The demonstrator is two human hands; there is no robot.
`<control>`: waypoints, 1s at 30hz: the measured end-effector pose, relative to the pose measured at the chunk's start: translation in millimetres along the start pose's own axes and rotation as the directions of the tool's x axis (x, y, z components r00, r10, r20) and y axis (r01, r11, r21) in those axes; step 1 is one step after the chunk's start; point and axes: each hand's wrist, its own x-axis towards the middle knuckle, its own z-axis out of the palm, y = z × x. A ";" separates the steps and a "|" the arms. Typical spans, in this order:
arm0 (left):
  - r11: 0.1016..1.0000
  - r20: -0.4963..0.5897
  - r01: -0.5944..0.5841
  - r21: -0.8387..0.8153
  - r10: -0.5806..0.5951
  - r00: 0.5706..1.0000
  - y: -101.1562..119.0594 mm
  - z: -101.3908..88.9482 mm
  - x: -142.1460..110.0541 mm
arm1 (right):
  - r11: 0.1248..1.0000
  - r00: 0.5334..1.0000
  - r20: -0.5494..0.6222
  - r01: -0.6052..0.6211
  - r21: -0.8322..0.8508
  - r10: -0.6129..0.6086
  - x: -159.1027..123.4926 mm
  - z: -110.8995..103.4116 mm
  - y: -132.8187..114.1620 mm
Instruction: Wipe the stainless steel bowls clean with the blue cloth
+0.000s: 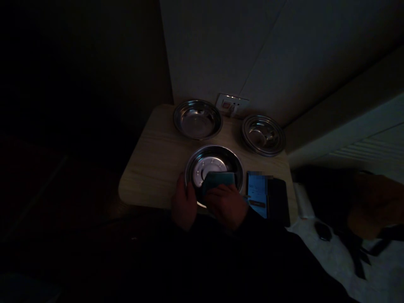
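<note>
A shiny metal basin (234, 162) rests near the front edge of the small table. On its left side my left hand (184, 204) grips the rim, thumb toward the inside. A dark teal cloth (221, 178) lies against the inside of the basin, pressed there by my right hand (227, 205), whose fingers are bent over it. The cloth and my right hand hide the lower right part of the basin. Dim light makes the fingertips hard to make out.
A metal bowl (197, 122) stands at the back left of the wooden table (148, 155), and a stack of metal bowls (263, 135) at the back right. A lit phone (257, 195) in a dark case lies at the right. Behind is a wall socket (232, 102) with a plug.
</note>
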 end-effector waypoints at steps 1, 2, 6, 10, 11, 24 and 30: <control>1.000 0.009 -0.009 -0.002 0.009 1.000 -1.0 0.2 0.2 | 1.000 1.000 0.008 0.003 0.012 -0.003 -3.6 0.3 4.5; 1.000 0.023 -0.013 -0.001 0.013 1.000 -2.0 0.4 0.6 | 1.000 1.000 0.013 0.008 0.030 -0.008 -7.3 0.6 9.0; 0.999 0.049 -0.035 -0.012 0.035 0.998 -4.3 0.7 1.6 | 0.992 1.000 -0.018 0.014 0.124 -0.012 -17.0 1.1 19.4; 0.999 0.007 -0.050 -0.006 0.050 0.999 -7.5 1.1 0.2 | 0.993 1.000 -0.010 -0.010 0.120 0.011 -19.4 -0.8 15.4; 0.999 -0.003 -0.046 0.001 0.046 0.999 -9.1 1.6 -0.3 | 0.995 1.000 0.001 -0.012 0.099 0.012 -20.0 -1.4 14.0; 0.992 -0.097 -0.059 0.111 0.069 0.993 -20.0 10.6 -3.1 | 1.000 1.000 -0.013 0.014 -0.002 -0.014 2.0 13.6 -2.0; 0.996 -0.104 -0.015 0.087 0.024 0.994 -21.6 13.5 -3.5 | 0.994 0.995 0.045 0.089 -0.056 -0.087 -6.1 6.1 2.7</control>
